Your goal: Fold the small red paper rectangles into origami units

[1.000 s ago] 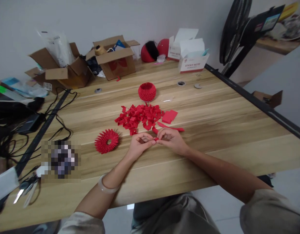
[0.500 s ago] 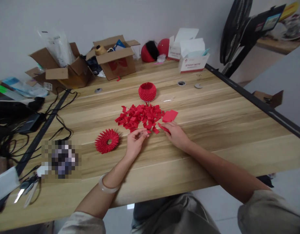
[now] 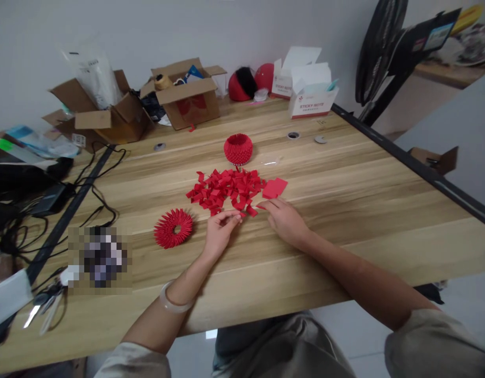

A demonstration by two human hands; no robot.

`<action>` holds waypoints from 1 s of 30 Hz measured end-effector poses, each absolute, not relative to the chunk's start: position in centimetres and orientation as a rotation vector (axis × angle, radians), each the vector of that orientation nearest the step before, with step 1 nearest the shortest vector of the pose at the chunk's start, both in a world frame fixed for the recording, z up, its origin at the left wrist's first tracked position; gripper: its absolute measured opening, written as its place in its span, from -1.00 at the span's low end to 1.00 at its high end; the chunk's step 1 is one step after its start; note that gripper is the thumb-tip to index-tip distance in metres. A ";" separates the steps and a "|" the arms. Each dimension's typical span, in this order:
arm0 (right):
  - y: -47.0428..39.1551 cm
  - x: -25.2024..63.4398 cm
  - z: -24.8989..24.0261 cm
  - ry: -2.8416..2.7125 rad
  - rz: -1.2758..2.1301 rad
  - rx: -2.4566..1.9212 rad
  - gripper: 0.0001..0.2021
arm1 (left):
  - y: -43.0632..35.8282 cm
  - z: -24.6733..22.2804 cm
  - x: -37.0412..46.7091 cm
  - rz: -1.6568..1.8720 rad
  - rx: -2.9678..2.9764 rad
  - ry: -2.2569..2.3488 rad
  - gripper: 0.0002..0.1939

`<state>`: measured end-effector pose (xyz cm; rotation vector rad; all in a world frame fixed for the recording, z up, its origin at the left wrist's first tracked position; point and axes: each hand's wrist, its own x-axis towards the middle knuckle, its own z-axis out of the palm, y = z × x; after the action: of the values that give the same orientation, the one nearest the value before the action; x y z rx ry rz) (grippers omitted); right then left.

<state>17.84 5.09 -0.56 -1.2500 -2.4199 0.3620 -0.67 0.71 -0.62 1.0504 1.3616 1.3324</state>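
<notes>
Thumb and fingers of my left hand (image 3: 222,229) pinch a small folded red paper piece (image 3: 243,214) at the near edge of a loose red heap (image 3: 226,188). My right hand (image 3: 284,220) is closed on red paper (image 3: 261,207), mostly hidden under its fingers. Just beyond that hand lie flat red paper sheets (image 3: 274,187). A round red ring of folded pieces (image 3: 173,228) rests left of my left hand. Behind the heap stands a red bowl-shaped paper piece (image 3: 238,149).
Open cardboard boxes (image 3: 191,102) and sticky note boxes (image 3: 313,97) line the back of the wooden table (image 3: 344,210). Black cables (image 3: 98,197), keys and scissors (image 3: 43,304) lie at the left. A black fan (image 3: 380,52) stands at the back right.
My right hand has turned slightly, and less of its red paper shows. My left hand has shifted a little to the right with its red piece.
</notes>
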 end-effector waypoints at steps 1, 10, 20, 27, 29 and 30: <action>5.0 17.8 -0.6 -2.383 0.376 -1.199 -0.64 | 0.7 -0.6 -0.7 1.340 1.038 1.355 -0.79; 4.6 17.6 -1.2 -2.138 0.501 -0.820 -0.84 | 0.8 -0.7 -0.6 1.358 1.043 1.346 -0.83; 4.2 17.4 -1.2 -2.095 0.655 -0.818 -0.82 | 0.6 -0.9 -0.7 1.343 1.084 1.328 -0.83; 4.1 17.4 -1.4 -2.079 0.744 -0.852 -0.83 | 0.6 -0.6 -0.6 1.353 1.108 1.331 -0.83; 4.1 17.3 -1.5 -2.055 0.788 -0.852 -0.83 | 0.6 -0.6 -0.6 1.352 1.102 1.337 -0.83; 4.2 17.3 -1.4 -2.039 0.812 -0.851 -0.83 | 0.6 -0.6 -0.6 1.351 1.093 1.340 -0.82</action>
<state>17.32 4.15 -1.45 -0.8515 -2.0387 0.8115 -0.61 0.61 -0.61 1.0926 1.3400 1.3509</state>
